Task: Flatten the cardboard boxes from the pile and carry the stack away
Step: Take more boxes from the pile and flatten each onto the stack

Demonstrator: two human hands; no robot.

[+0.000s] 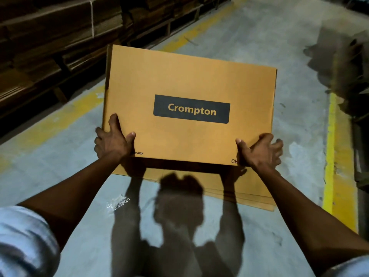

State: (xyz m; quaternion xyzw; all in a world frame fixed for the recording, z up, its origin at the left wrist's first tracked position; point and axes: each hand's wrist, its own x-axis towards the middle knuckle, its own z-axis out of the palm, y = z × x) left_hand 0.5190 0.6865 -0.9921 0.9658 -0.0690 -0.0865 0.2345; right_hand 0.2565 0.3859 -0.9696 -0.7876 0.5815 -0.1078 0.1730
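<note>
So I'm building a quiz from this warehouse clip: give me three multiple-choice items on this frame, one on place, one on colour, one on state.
1. Where do the flattened sheets lie?
A. on the floor under the held box
B. on a shelf
C. on a cart

2. What colour are the floor lines?
A. red
B. yellow
C. white

3. How is the Crompton box held?
A. one hand
B. both hands at its near corners
C. resting unheld

Answers: 1 A, sheets show below the box; 2 B, stripes are yellow; 3 B, left hand and right hand grip it.

The box (189,104) is smooth, matt tan cardboard with a dark printed label. The floor (259,47) is worn grey concrete with scuffed yellow painted lines (330,146). Brown cardboard stacks (50,37) look rougher.
</note>
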